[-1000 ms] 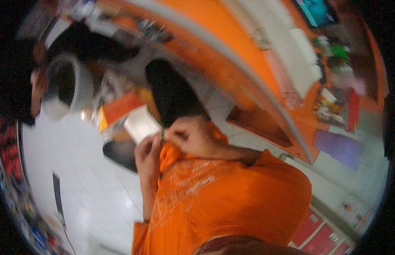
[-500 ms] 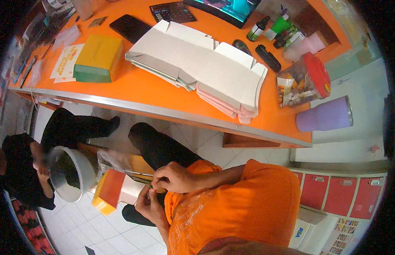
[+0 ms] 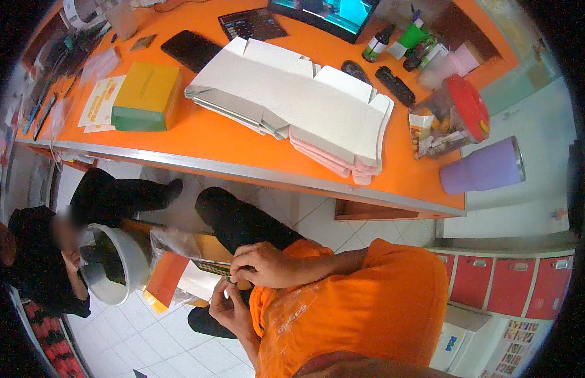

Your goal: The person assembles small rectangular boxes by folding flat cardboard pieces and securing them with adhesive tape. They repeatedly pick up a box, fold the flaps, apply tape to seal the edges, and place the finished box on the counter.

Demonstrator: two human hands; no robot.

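Note:
A partly folded carton (image 3: 168, 279) with red-orange and yellow outer panels, a white inside and a dark green patterned edge lies in front of my lap. My right hand (image 3: 261, 264), the upper one in view, is closed, its fingertips pinching the end of the green edge. Just below, my left hand (image 3: 231, 309) is closed too, thumb and finger meeting at the same corner. Fine detail between the fingertips is too small to make out. On the orange desk (image 3: 242, 151) stands a finished yellow box (image 3: 146, 88) with a green end, beside a stack of flat white cartons (image 3: 292, 101).
A co-worker (image 3: 37, 258) in black sits at the left, next to a white bucket (image 3: 132, 264) with dark contents. Along the desk are a phone (image 3: 190, 50), a keyboard (image 3: 251, 25), a red-lidded jar (image 3: 447, 120) and a purple tumbler (image 3: 482, 167). Red lockers (image 3: 511, 283) stand at right.
The carton has tilted, so its yellow side shows less and more of its white inside and green edge shows. Both hands stay together at its corner; the view has shifted slightly.

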